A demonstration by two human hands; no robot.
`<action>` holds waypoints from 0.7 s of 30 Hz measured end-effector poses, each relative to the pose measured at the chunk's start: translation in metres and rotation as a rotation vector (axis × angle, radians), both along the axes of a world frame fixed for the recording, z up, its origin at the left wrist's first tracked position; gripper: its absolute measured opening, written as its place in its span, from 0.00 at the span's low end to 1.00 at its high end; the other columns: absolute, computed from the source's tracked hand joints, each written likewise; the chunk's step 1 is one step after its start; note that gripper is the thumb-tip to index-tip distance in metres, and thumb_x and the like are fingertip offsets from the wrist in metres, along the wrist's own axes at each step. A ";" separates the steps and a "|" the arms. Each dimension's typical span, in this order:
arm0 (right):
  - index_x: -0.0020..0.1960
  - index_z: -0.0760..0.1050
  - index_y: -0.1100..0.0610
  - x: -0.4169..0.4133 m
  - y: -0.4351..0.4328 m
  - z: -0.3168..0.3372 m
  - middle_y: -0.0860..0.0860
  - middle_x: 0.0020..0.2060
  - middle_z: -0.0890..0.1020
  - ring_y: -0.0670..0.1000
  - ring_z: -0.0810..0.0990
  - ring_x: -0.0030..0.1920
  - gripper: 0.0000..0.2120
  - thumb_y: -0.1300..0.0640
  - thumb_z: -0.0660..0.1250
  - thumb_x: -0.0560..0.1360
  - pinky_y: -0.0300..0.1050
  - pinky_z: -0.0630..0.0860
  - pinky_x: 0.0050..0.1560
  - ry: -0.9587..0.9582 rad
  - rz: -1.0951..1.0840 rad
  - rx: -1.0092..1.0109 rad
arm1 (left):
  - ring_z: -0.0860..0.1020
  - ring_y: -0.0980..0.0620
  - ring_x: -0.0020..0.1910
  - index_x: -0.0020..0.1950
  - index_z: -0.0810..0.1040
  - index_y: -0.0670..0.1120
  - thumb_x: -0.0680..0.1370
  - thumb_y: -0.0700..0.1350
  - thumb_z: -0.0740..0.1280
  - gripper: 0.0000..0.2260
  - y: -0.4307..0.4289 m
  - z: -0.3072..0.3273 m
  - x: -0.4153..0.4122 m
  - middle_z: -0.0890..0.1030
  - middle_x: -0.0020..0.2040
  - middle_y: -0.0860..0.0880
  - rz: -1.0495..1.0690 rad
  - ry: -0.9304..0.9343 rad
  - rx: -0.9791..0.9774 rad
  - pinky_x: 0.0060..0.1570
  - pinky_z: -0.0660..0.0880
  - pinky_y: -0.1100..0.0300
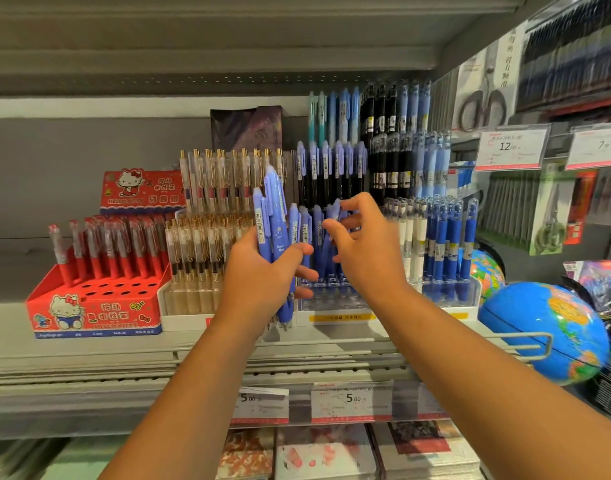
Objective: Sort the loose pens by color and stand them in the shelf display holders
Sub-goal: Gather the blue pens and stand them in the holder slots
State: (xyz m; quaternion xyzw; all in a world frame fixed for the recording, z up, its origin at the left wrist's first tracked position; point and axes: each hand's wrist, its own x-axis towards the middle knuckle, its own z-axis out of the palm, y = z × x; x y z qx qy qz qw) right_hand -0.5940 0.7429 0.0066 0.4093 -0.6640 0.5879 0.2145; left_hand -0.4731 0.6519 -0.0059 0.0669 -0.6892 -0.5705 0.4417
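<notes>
Left hand [262, 271] grips a bundle of periwinkle-blue plastic click pens [273, 230], upright, near the shelf front. Right hand [363, 244], fingers half-curled and spread, pinches nothing certain, touching blue pens standing in the clear acrylic tiered holder [335, 299] behind.

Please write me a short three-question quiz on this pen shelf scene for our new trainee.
1. True or false: the left hand holds a bundle of periwinkle pens.
2. The red Hello Kitty holder stands: A) left of the hands, B) right of them, C) on the shelf below.
3. Fill in: the right hand reaches with fingers ____ toward the clear holder.

Key
1. True.
2. A.
3. Spread; whether it touches a pen is blurred.
</notes>
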 end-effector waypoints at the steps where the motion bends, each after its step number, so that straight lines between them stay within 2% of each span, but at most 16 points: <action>1: 0.52 0.68 0.49 0.000 -0.001 0.000 0.45 0.39 0.79 0.48 0.80 0.36 0.08 0.55 0.68 0.79 0.56 0.80 0.39 0.030 -0.016 0.040 | 0.83 0.47 0.31 0.54 0.76 0.50 0.78 0.39 0.69 0.08 0.000 0.000 0.000 0.84 0.41 0.45 -0.010 -0.023 -0.004 0.28 0.80 0.54; 3: 0.54 0.69 0.52 0.000 -0.003 0.000 0.46 0.37 0.79 0.49 0.79 0.32 0.07 0.55 0.66 0.80 0.57 0.79 0.37 0.079 -0.046 0.112 | 0.82 0.50 0.30 0.54 0.76 0.51 0.79 0.38 0.68 0.09 0.000 -0.002 -0.001 0.82 0.41 0.41 -0.037 -0.081 -0.026 0.28 0.80 0.56; 6: 0.56 0.70 0.55 0.000 -0.004 0.001 0.44 0.34 0.76 0.48 0.77 0.31 0.08 0.55 0.66 0.80 0.55 0.78 0.36 0.114 -0.064 0.164 | 0.82 0.51 0.32 0.53 0.75 0.53 0.79 0.37 0.67 0.11 0.000 -0.002 -0.002 0.80 0.41 0.41 -0.060 -0.110 -0.056 0.28 0.80 0.55; 9: 0.57 0.70 0.56 0.001 -0.005 0.001 0.41 0.33 0.73 0.42 0.75 0.32 0.09 0.56 0.66 0.80 0.48 0.76 0.34 0.142 -0.047 0.190 | 0.82 0.51 0.31 0.53 0.75 0.52 0.79 0.37 0.67 0.10 0.000 -0.002 -0.002 0.80 0.40 0.40 -0.071 -0.107 -0.053 0.30 0.81 0.54; 11: 0.58 0.70 0.56 0.002 -0.007 0.001 0.42 0.33 0.73 0.42 0.74 0.33 0.09 0.57 0.65 0.80 0.41 0.71 0.31 0.167 -0.042 0.216 | 0.81 0.50 0.31 0.53 0.75 0.51 0.80 0.38 0.67 0.09 -0.001 -0.001 -0.002 0.80 0.40 0.39 -0.073 -0.103 -0.048 0.30 0.81 0.53; 14: 0.59 0.69 0.57 0.001 -0.009 0.002 0.43 0.32 0.72 0.43 0.72 0.31 0.09 0.58 0.65 0.80 0.44 0.70 0.30 0.173 -0.040 0.234 | 0.82 0.50 0.32 0.53 0.76 0.51 0.79 0.38 0.67 0.08 -0.001 -0.001 -0.002 0.81 0.40 0.40 -0.068 -0.090 -0.051 0.30 0.81 0.54; 18: 0.58 0.69 0.56 -0.001 -0.009 0.002 0.53 0.32 0.77 0.53 0.77 0.32 0.10 0.57 0.66 0.79 0.55 0.78 0.36 0.117 -0.026 0.248 | 0.83 0.50 0.33 0.52 0.76 0.51 0.79 0.38 0.68 0.08 -0.001 -0.002 -0.002 0.82 0.40 0.42 -0.059 -0.074 -0.047 0.30 0.81 0.54; 21: 0.59 0.71 0.54 -0.002 -0.009 -0.001 0.54 0.35 0.80 0.52 0.79 0.34 0.11 0.55 0.68 0.79 0.54 0.79 0.38 0.107 -0.038 0.223 | 0.83 0.49 0.33 0.52 0.77 0.51 0.79 0.39 0.68 0.08 -0.002 -0.003 -0.003 0.82 0.40 0.43 -0.046 -0.053 -0.034 0.30 0.81 0.54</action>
